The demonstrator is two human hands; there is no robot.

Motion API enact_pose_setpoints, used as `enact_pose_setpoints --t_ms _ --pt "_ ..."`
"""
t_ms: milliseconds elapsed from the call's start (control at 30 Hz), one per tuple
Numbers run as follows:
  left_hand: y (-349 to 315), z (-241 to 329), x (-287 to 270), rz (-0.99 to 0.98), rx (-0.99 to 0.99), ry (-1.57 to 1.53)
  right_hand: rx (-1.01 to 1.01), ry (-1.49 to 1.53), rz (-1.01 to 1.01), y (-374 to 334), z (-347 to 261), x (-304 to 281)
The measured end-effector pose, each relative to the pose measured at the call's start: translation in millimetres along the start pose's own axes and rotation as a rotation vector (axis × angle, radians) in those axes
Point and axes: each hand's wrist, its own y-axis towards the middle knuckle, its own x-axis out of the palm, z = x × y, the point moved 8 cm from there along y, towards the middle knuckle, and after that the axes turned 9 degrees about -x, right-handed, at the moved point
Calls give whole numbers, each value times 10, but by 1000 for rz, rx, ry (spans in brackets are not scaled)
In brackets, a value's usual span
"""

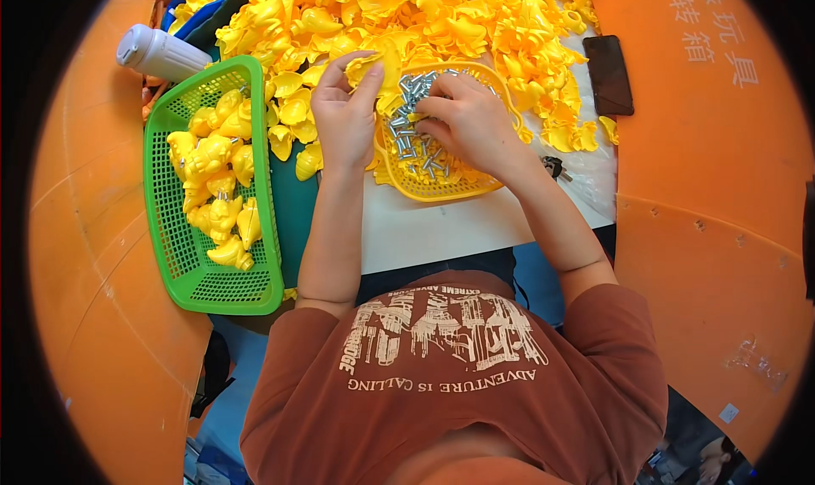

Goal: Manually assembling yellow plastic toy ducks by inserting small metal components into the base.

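Note:
My left hand (346, 116) is closed around a thin, curved yellow plastic shell piece (389, 65), held up at the left rim of a yellow basket (437, 193). Inside that basket lie many small silvery metal parts with cylindrical bodies (406, 145), along with small yellow bits. Over the basket, my right hand (475, 124) has its thumb and fingers drawn together in a pinch among the metal parts. A speck of yellow shows by its fingertips, but what they hold is too small to make out.
A big heap of yellow plastic shells (340, 18) covers the far table. At left stands a green basket (273, 264) with several yellow figures (222, 158), beside a pale bottle (165, 54). A dark phone (609, 76) and keys (556, 168) lie right. Orange walls (705, 188) flank both sides.

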Motion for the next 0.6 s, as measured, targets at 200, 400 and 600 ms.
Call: enact_pose_setpoints --t_ms 200,400,600 --pt "-54 -82 161 -175 -227 -173 -65 -49 -72 78 -18 130" --pt "-43 -120 125 -114 -168 -191 -117 -84 -108 114 -46 167" --pt "-62 -105 171 -181 -216 -232 -57 -6 16 102 46 -4"
